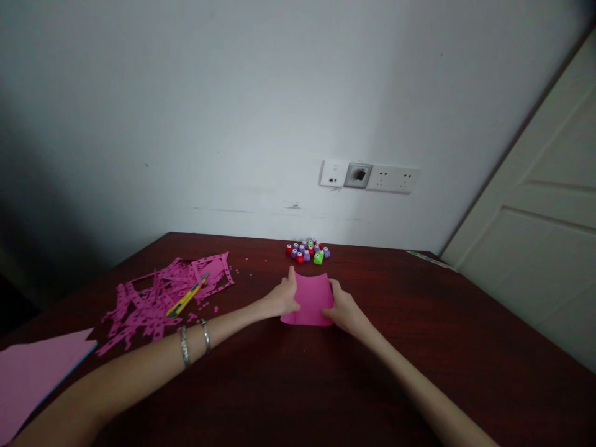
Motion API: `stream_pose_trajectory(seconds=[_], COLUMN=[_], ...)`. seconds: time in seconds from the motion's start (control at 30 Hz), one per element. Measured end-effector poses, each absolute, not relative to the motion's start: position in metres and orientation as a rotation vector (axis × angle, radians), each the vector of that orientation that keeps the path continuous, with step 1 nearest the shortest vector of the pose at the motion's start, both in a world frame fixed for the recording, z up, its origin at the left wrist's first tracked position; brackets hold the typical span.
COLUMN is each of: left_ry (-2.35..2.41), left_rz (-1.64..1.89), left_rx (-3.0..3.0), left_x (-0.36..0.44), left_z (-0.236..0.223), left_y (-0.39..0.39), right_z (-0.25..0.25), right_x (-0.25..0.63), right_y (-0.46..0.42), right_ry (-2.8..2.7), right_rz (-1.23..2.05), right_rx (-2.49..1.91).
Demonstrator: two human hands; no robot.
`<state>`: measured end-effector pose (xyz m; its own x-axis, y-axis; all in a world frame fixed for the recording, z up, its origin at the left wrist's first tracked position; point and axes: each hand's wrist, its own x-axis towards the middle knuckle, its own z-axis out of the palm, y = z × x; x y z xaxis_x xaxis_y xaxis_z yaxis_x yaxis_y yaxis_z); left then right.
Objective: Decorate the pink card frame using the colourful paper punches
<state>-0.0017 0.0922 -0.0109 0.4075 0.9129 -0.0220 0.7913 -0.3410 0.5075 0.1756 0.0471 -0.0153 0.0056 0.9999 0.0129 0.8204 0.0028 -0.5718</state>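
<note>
A roughly square sheet of pink paper (311, 299) is held between my two hands above the dark red table, its top edge curving slightly. My left hand (284, 295), with two silver bracelets further up the arm, grips the sheet's left edge, thumb toward the front. On the opposite edge, my right hand (345, 308) is closed around the paper in the same way. Just beyond the sheet stands a cluster of small red, purple and green pieces (307, 251) with white tops that look like eyes.
To the left lies a heap of pink paper scraps (153, 295) with a yellow utility knife (187, 297) on top. Larger pink sheets (40, 372) rest at the table's left front. A thin strip-like object (431, 259) lies at the far right edge. Wall sockets (391, 179) are behind.
</note>
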Motion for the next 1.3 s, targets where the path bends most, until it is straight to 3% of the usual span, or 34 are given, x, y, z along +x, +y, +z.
stream_pose_trajectory(seconds=[0.17, 0.3, 0.5, 1.0, 1.3], left_ry=[1.535, 1.549, 1.338, 1.248, 1.412], left_rz=[0.135, 0.201, 0.137, 0.218, 0.575], left_rx=[2.667, 2.76, 2.643, 2.24, 2.051], left_x=[-0.007, -0.01, -0.009, -0.016, -0.017], left_z=[-0.001, 0.006, 0.001, -0.007, -0.017], left_y=[0.093, 0.092, 0.103, 0.135, 0.154], right_z=[-0.013, -0.014, -0.009, -0.013, -0.017], right_x=[0.182, 0.193, 0.208, 0.209, 0.201], right_y=[0.045, 0.053, 0.077, 0.105, 0.124], right_ry=[-2.001, -2.09, -2.055, -2.218, -2.182], right_rz=[0.386, 0.286, 0.67, 0.813, 0.865], right_rx=[-1.95, -1.833, -1.573, -1.474, -1.464])
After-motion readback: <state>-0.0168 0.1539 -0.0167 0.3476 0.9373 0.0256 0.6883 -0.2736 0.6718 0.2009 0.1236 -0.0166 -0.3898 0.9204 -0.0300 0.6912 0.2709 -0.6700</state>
